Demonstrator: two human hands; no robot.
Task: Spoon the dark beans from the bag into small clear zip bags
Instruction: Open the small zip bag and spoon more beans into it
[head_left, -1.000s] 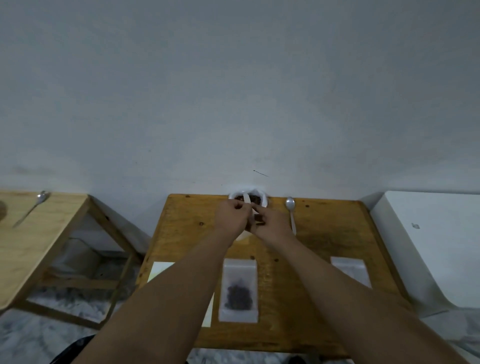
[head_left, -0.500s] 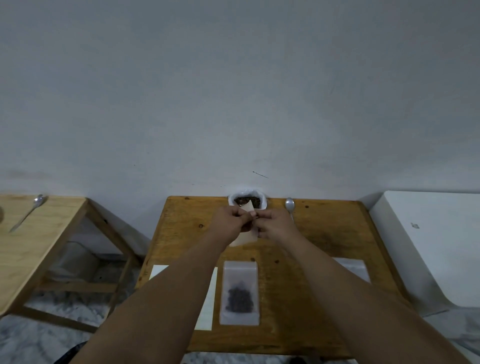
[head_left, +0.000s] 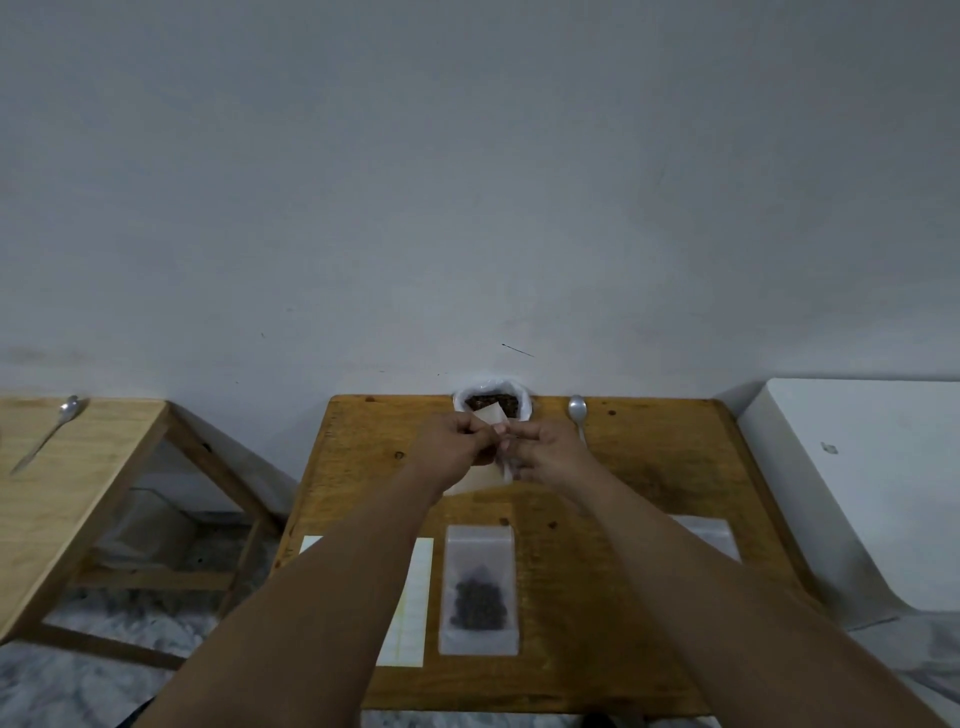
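We are at the opening step. Both hands meet over the far half of the table (head_left: 363, 467), pinching an empty small zip bag (head_left: 480, 477) between them. The left hand (head_left: 454, 449) has fingers and thumb curled on the bag's top edge, and the right hand (head_left: 545, 449) grips the same edge from the other side. The bag's lower part hangs toward the wood. The view is soft there, so we cannot tell whether the zip is parted yet.

The bag of beans (head_left: 523, 408) stands open just beyond the hands, at the table's far edge against the wall. The spoon (head_left: 577, 415) lies untouched just to its right. One filled zip bag (head_left: 479, 592) lies flat nearer us, beside a paper sheet (head_left: 413, 597), and the spare zip bags (head_left: 706, 535) lie to the right.

Next, we judge, the mouth must be pulled wide and held by the left hand alone. That frees the right hand to lift the spoon and dip it into the beans.
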